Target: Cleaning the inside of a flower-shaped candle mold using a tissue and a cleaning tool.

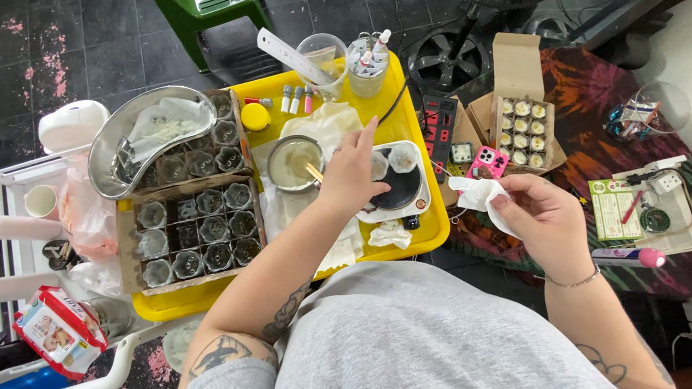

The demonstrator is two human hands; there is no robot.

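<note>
My left hand (350, 174) reaches over the yellow tray (426, 237) and rests at the edge of a small white hot plate (402, 183), which carries two little glass cups. A thin wooden stick pokes out by its thumb, beside a small metal pot (293, 162) of pale liquid. Whether the fingers grip the stick is unclear. My right hand (543, 219) is raised at the right of the tray and pinches a crumpled white tissue (480, 196).
A cardboard box (188, 231) of several empty glass cups fills the tray's left side, with a metal kidney dish (116, 148) behind it. An open box of filled cups (523, 133), a pink phone (487, 161) and a power strip (440, 121) lie to the right. Green chair and fan stand behind.
</note>
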